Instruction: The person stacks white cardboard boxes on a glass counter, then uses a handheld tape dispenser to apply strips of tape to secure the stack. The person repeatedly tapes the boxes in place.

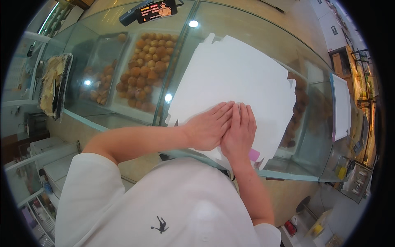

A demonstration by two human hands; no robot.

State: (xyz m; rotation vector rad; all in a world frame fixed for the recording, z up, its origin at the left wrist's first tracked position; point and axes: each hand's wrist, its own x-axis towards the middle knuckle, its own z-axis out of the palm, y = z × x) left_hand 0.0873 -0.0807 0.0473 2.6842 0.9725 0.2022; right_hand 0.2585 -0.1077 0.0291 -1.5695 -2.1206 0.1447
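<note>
A white cardboard box blank (pixel 234 74) with notched edges lies unfolded across the glass top of a display case. My left hand (pixel 211 126) rests flat on its lower middle, palm down, with the fingers pointing up and to the right. Beside it, partly overlapping at the palm, my right hand (pixel 239 131) also lies flat on the cardboard, fingers pointing away from me. Neither hand grips anything. A small pink-purple patch (pixel 254 154) shows at the cardboard's near edge, right of my right wrist.
Under the glass (pixel 166 80) are trays of round baked goods (pixel 148 64). A payment device with a lit screen (pixel 157 11) stands at the far edge. To the left sits a wrapped tray of pale food (pixel 54 85); at the right, a stack of white flat sheets (pixel 341 106).
</note>
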